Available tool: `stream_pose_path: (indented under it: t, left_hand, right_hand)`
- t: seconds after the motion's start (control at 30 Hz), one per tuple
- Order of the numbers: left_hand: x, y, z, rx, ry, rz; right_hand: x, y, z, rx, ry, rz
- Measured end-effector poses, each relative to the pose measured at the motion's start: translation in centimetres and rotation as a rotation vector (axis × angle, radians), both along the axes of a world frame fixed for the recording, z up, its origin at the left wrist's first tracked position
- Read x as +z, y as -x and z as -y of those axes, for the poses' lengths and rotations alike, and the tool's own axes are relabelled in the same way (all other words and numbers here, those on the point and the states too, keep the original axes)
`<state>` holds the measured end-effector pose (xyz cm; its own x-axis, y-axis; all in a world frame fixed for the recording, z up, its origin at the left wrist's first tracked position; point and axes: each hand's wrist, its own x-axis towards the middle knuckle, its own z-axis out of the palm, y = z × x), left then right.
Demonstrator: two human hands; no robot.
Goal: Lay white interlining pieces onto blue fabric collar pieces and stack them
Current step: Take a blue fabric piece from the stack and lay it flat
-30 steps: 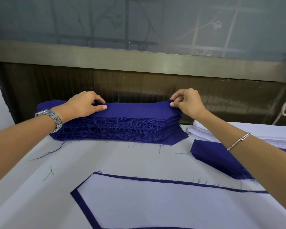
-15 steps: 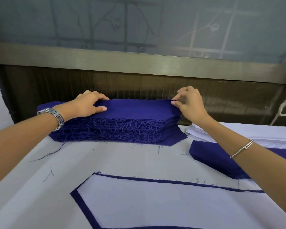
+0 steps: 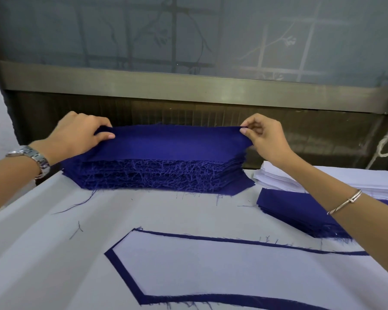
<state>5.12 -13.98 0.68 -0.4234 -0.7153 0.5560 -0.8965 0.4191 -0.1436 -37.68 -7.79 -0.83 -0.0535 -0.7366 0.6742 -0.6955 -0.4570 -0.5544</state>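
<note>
A tall stack of frayed blue collar pieces (image 3: 157,175) sits at the back of the table. Its top blue piece (image 3: 173,143) is lifted at both ends. My left hand (image 3: 76,135) pinches that piece's left end, and my right hand (image 3: 264,137) pinches its right end between thumb and fingers. In front lies a white interlining piece (image 3: 211,267) laid on a blue collar piece whose edge (image 3: 121,271) shows around it. A stack of white interlining pieces (image 3: 323,180) sits at the right behind my right forearm.
A lower stack of blue pieces (image 3: 296,211) lies at the right in front of the white stack. The table has a white cover (image 3: 43,253) with loose blue threads. A dark wall and a metal window rail (image 3: 188,86) run close behind the stacks.
Both hands have raised the ends of the top blue piece off the stack; the right hand moved up and slightly outward with its end.
</note>
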Motion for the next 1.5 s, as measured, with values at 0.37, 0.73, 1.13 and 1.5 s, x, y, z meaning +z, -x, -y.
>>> stream_pose_path:
  t: [0.37, 0.73, 1.13, 1.5]
  left_hand:
    - [4.6, 0.4, -4.6, -0.133, -0.319, -0.519]
    - [0.2, 4.6, -10.1, -0.142, -0.905, -0.559]
    - [-6.4, 5.2, -12.9, -0.081, -1.222, -0.478]
    - [-7.7, 5.4, -13.4, 0.059, -1.179, -0.426]
  right_hand:
    - [3.4, 6.5, -5.4, 0.000, -0.232, 0.117]
    - [-0.2, 19.4, -14.2, 0.162, -0.696, 0.024]
    - [-11.6, 32.9, -14.1, 0.145, -0.973, -0.214]
    - [-9.5, 25.8, -16.5, 0.263, -1.056, -0.153]
